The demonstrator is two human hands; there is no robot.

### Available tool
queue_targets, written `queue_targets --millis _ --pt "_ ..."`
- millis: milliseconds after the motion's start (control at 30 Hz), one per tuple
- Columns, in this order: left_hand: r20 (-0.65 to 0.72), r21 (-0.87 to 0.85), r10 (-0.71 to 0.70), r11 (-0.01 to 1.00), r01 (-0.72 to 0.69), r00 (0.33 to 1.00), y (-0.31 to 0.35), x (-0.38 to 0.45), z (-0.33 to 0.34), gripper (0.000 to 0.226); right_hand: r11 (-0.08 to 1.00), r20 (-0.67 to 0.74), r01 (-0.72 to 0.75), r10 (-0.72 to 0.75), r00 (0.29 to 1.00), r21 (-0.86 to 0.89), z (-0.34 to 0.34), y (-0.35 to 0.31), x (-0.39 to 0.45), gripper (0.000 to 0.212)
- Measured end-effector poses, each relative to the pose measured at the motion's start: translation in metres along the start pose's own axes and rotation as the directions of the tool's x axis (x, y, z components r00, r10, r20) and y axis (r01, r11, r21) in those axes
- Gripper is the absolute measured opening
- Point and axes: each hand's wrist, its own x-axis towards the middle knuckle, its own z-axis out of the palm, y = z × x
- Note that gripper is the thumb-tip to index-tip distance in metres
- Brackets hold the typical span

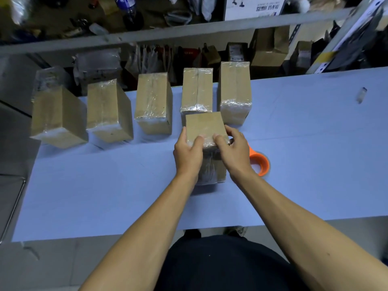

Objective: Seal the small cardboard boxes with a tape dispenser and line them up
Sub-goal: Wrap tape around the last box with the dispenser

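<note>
A small cardboard box (204, 124) stands on end in the middle of the blue table (105, 185). My left hand (188, 152) grips its left edge and my right hand (233, 150) grips its right edge, thumbs lying on the top face. Clear tape shows on its near side below my hands. Several taped boxes stand in a row along the far edge, among them one at the left end (55, 116) and one at the right end (235, 91). An orange tape dispenser (260, 162) lies just right of my right wrist, partly hidden by it.
A grey shelf (189, 28) crowded with bottles, bags and cartons runs behind the table. A small scrap of clear tape (361, 94) lies at the table's far right. A grey surface with a metal bar (12, 206) borders the left edge.
</note>
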Motion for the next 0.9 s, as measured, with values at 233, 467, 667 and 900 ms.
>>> queue_targets --millis 233,467,667,900 --pt "-0.059 -0.109 -0.046 0.993 0.039 0.997 -0.004 -0.004 0.001 0.046 0.978 -0.021 -0.117 0.122 0.992 0.172 -0.001 0.005 -0.004 0.039" --pt "0.114 -0.161 -0.067 0.983 0.085 0.991 -0.004 0.007 -0.01 0.048 0.99 0.12 -0.077 0.063 0.991 0.115 -0.014 -0.005 -0.006 0.041" --pt "0.073 -0.143 -0.162 0.975 0.171 0.984 0.022 0.02 -0.019 0.031 0.989 0.373 0.101 -0.133 0.918 0.105 -0.02 -0.009 -0.007 0.03" --pt "0.362 -0.001 -0.203 0.976 0.218 0.91 -0.007 0.019 -0.027 0.022 0.997 0.28 0.016 0.005 0.96 -0.072 -0.019 0.03 0.004 0.021"
